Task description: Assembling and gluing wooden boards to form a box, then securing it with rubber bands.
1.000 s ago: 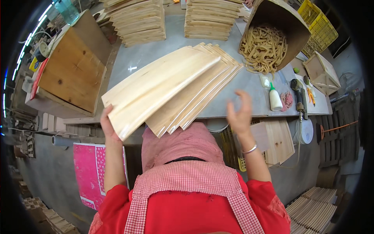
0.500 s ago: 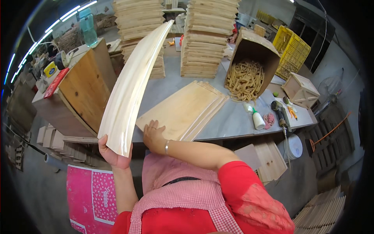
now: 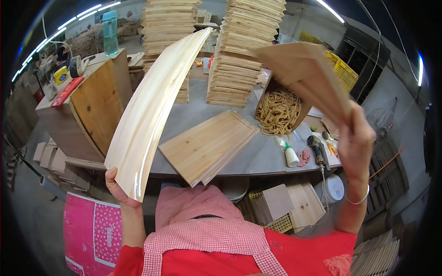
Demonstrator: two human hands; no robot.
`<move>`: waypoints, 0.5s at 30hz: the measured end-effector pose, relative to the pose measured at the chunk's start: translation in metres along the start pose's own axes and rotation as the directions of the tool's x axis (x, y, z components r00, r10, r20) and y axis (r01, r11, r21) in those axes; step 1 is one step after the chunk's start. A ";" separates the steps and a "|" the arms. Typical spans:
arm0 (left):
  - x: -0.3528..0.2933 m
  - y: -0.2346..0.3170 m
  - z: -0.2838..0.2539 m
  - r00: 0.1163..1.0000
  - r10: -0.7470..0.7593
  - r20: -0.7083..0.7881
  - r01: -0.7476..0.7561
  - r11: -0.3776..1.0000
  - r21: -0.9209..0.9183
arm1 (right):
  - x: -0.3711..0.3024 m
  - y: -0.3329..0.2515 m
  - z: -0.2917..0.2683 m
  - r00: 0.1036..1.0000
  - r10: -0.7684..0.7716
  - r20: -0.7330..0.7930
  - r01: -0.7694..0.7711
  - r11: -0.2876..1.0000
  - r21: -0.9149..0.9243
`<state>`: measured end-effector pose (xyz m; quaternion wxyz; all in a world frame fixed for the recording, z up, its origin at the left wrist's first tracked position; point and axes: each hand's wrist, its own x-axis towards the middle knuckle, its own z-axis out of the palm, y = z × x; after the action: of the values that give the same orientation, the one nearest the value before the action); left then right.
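Left hand (image 3: 122,193): grips pale wooden panel (image 3: 159,103)
Right hand (image 3: 361,135): holds blurred brown panel (image 3: 306,73)
Table (image 3: 195,115): overlapping boards (image 3: 207,147), squeeze bottle (image 3: 291,157)

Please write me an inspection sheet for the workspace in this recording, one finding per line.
Surface: flat grey table, partly covered.
Job's things: long pale wooden panel and blurred brown wooden panel, both held up; slightly offset light-brown wooden panels lying on the table; two tall stacks of pale wooden panels behind.
Clutter: white green-capped plastic bottle, crumpled pink cloth, black handheld tool, open brown box of tan strips.
Hands: left hand grips the pale panel's lower end; right hand, blurred, grips the brown panel.
Cables: thin pale line hanging from the tool; hose or cord unclear.
Surroundings: yellow plastic crate, round white bucket, lit ceiling tubes.
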<state>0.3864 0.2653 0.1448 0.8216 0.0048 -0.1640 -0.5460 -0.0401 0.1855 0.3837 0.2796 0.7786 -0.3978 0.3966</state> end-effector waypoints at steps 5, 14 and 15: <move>0.009 -0.008 -0.006 1.000 0.008 -0.011 -0.007 0.999 0.050 | 0.025 0.098 0.056 0.967 -0.148 -0.208 0.090 0.960 -0.264; 0.003 -0.038 -0.002 0.976 -0.074 -0.207 0.076 0.997 0.003 | 0.057 0.368 0.271 0.994 -0.045 0.102 0.096 0.810 -0.578; 0.004 -0.041 -0.002 0.982 -0.080 -0.168 0.079 0.997 -0.013 | 0.049 0.402 0.283 0.988 -0.104 0.113 0.151 0.780 -0.608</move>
<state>0.3515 0.2444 0.1361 0.8100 0.0548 -0.0917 -0.5766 -0.2487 -0.2583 0.3234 0.5288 0.6845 -0.4614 0.1973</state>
